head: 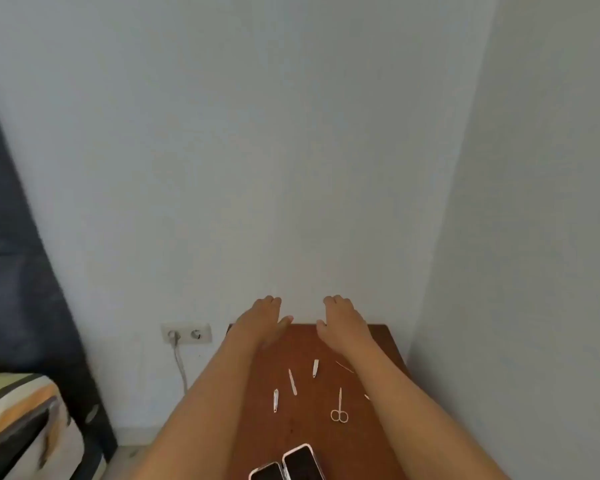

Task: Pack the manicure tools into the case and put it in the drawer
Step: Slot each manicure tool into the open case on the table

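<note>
Nearest the camera, at six o'clock on the wooden table [378, 445], the case [288, 462] lies open, two dark halves with pale rims hinged side by side; no tool is in it that I can see. Just beyond, at the table's middle, the loose tools lie flat and apart from one another: the scissors [339, 408] with ring handles toward the camera and blades pointing to twelve o'clock, a short clipper-like piece [275, 400], a slim file [292, 382] leaning slightly to eleven, another short piece [315, 368], and a thin stick [344, 367] running toward four o'clock. All look like small, hard, glossy metal, lying flush on smooth wood, so probably fiddly to lift.

Farthest out, at twelve o'clock over the table's back edge, the left hand [260, 320] and right hand [343, 320] hover palm down, fingers loosely spread, holding nothing. The tools lie toward six o'clock of both hands; the scissors sit nearer the right, the clipper and file nearer the left. No drawer is in view.
</note>
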